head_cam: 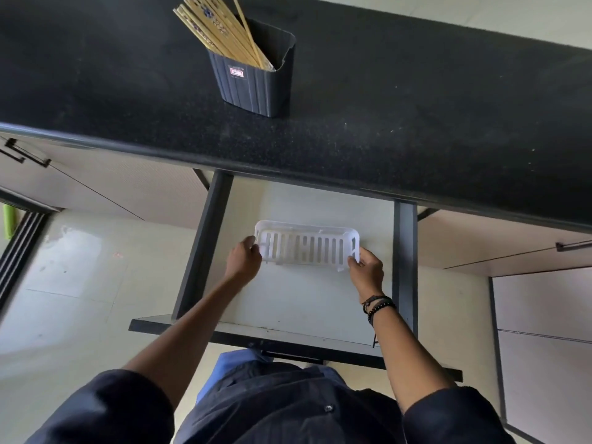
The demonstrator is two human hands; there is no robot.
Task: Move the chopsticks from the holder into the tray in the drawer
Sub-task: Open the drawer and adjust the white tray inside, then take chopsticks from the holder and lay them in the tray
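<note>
Chopsticks (221,30) stood bundled in the black ribbed holder (256,81) on the countertop (416,107): pale bamboo with printed tops, likely light, stiff and slick, best gripped as a bunch above the rim. Left hand (245,261) and right hand (366,267) each pinched one end of the white slotted tray (307,245) in the open drawer (320,299).

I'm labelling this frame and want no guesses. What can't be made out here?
Head view:
Chopsticks: tops cut off by the upper edge, lower ends hidden in the holder.
Holder's label: too small to read.
Tray: both ends covered by the left hand and right hand gripping it.
Drawer: back hidden under the countertop.
</note>
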